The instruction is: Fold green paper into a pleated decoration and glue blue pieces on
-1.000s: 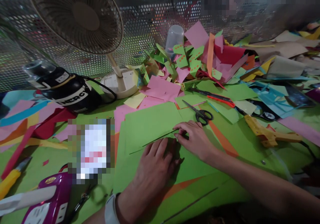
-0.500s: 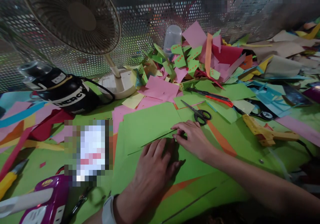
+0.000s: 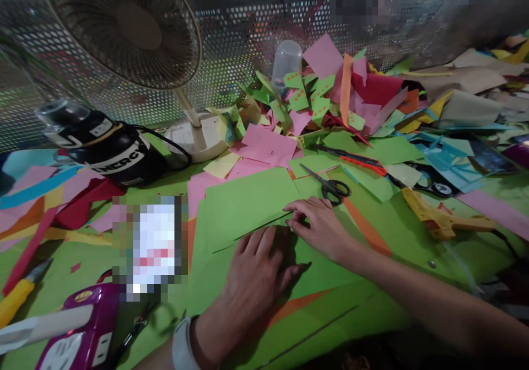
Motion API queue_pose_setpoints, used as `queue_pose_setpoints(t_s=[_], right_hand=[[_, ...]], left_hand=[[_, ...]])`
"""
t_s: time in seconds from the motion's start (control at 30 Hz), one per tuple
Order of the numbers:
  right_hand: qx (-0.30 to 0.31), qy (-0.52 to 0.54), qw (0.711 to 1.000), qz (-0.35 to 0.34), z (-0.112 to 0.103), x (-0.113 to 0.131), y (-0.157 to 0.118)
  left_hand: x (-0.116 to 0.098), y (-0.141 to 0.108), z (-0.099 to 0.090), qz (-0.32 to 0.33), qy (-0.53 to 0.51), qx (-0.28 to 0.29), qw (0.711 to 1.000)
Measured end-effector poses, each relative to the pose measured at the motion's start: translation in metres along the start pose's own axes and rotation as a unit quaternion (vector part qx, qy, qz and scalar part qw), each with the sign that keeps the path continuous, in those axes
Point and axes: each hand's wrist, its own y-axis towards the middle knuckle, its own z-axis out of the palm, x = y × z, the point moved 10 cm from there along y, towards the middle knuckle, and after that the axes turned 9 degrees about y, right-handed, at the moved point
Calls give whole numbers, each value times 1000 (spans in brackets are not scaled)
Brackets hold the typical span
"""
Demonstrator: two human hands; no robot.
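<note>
A sheet of green paper (image 3: pixel 254 196) lies in front of me on more green paper, its near edge slightly raised and casting a thin dark shadow. My left hand (image 3: pixel 254 271) rests flat, palm down, fingertips at that near edge and thumb out to the side; a pale band is around the wrist. At the sheet's near right corner, my right hand (image 3: pixel 318 224) has thumb and index finger closed on the paper edge. Just beyond the right hand are black-handled scissors (image 3: pixel 328 185). Orange paper (image 3: pixel 300 306) shows from under the green sheets.
Ahead stand a fan (image 3: pixel 138 25), a black bottle (image 3: pixel 119 155) and a heap of coloured paper scraps (image 3: pixel 306 100). On the right lie a red cutter (image 3: pixel 359 160) and a yellow glue gun (image 3: pixel 442 218). A phone (image 3: pixel 157 237), purple device (image 3: pixel 88 320) and yellow-handled knife (image 3: pixel 19 298) are left.
The whole view has shifted very slightly. Both hands stay in almost the same place on the green paper.
</note>
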Motion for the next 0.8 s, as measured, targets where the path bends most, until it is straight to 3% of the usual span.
queue_pose_setpoints(t_s=[0.3,0.43,0.8], right_hand=[[-21,-32,999,-8,-3,0,-4],[-11,-19,1000,-15,-1,-1,-3],[-52,-13,998,-15,-7,-1,-7]], left_hand=[[-3,3,5,27,34,9,999],[-4,2,7,25,39,7,999],[-5,-2,9,18,41,3,999]])
